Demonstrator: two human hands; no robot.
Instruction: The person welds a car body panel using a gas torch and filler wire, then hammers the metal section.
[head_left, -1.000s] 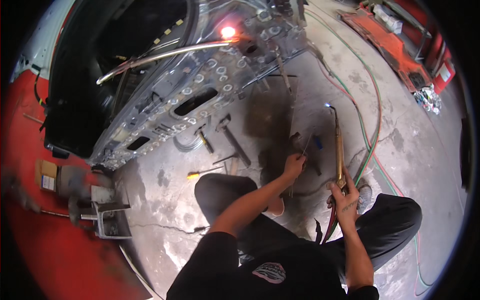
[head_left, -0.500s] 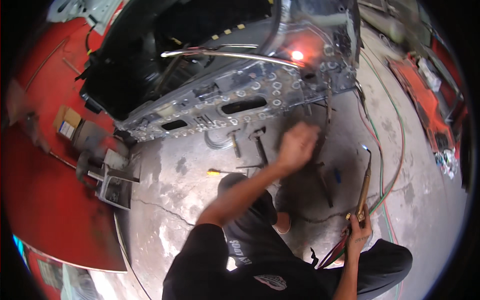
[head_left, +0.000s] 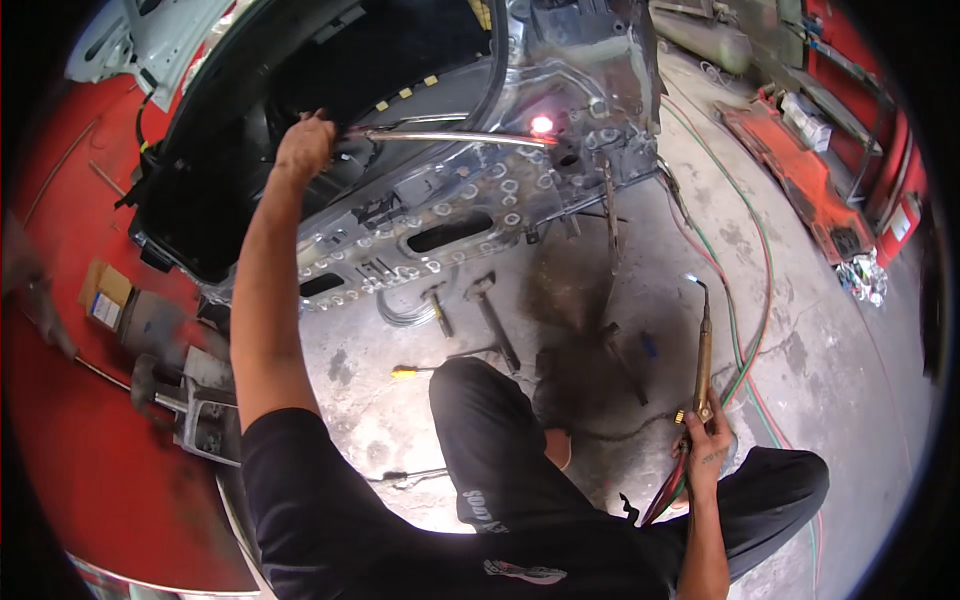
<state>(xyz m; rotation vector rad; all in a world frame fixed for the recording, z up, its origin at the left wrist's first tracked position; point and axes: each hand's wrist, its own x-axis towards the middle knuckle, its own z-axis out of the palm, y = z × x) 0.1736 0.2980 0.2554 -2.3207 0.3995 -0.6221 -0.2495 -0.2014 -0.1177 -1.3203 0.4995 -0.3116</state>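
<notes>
My left hand [head_left: 306,148] is closed round the left end of a long shiny metal bar [head_left: 460,137], which lies across a dark car body panel [head_left: 470,210]. Just above the bar's far right end a spot [head_left: 542,125] on the metal glows pinkish white. My right hand [head_left: 708,440] holds a brass gas torch [head_left: 704,370] upright, low on the right. A small bluish flame [head_left: 692,279] burns at its bent tip, well away from the panel. Red and green hoses [head_left: 668,490] run from the torch's lower end. The panel has rows of ring-shaped marks and oblong holes.
On the concrete below lie hammers [head_left: 495,325], a coil of wire [head_left: 405,305] and a yellow-handled tool [head_left: 410,371]. Gas hoses [head_left: 768,290] trail along the right. A vise-like metal block [head_left: 205,410] and a cardboard box [head_left: 105,295] are at left, beside red panels.
My left hand has gone from above the floor up and left to the bar's end, and closed on it. The view has shifted right; the glowing spot looks pinker. The torch stays in my right hand.
</notes>
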